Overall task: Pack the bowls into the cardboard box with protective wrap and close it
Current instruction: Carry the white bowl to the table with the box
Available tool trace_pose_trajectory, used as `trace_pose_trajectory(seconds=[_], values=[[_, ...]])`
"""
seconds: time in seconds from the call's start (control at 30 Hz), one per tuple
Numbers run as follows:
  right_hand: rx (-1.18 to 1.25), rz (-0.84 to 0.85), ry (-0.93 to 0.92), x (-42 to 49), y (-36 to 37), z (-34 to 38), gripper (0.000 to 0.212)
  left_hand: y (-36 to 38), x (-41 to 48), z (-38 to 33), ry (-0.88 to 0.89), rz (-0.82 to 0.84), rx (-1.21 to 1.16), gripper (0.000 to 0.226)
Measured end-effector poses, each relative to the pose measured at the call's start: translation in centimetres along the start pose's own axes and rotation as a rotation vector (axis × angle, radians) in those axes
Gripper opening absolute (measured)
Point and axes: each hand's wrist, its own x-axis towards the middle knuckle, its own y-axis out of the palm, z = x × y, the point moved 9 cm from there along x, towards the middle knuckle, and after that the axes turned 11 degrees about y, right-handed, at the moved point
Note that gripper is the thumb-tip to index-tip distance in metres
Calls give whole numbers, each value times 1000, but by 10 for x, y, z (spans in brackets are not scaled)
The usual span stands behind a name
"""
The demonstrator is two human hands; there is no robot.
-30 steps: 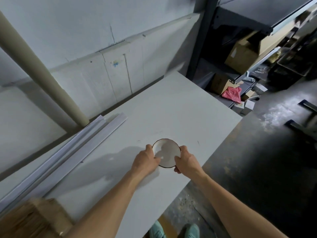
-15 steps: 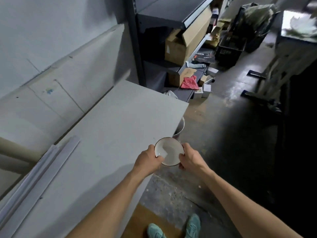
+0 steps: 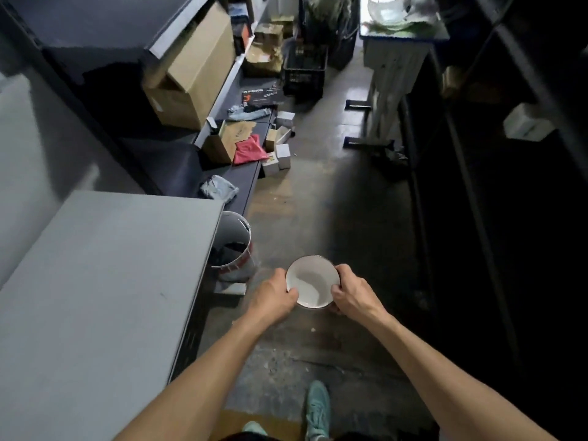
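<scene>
The left hand [image 3: 274, 297] and the right hand [image 3: 351, 294] each curl their fingers round opposite edges of a white bowl [image 3: 312, 281] with a dark rim, holding it level in the air above the concrete floor [image 3: 334, 202]. The grey counter [image 3: 95, 297] lies to the left, a bucket [image 3: 234, 249] just beside its far corner. Farther left, shelving carries a cardboard box [image 3: 194, 74] and a red cloth [image 3: 249, 151].

Underside of the bowl [image 3: 313, 281] is hidden.
</scene>
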Motion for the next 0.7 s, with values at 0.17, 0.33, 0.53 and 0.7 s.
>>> trace_pose_trajectory(seconds=[0.17, 0.33, 0.53, 0.7], values=[[127, -59, 91, 10, -52, -36, 27, 20, 31, -63, 91, 38, 36, 33], [217, -115, 131, 27, -84, -47, 27, 19, 66, -97, 144, 47, 99, 25], [249, -119, 138, 73, -101, -19, 28, -3, 118, -100, 147, 65, 33, 22], [278, -77, 152, 125, -104, 30, 28, -39, 185, -76, 128, 52, -112, 47]])
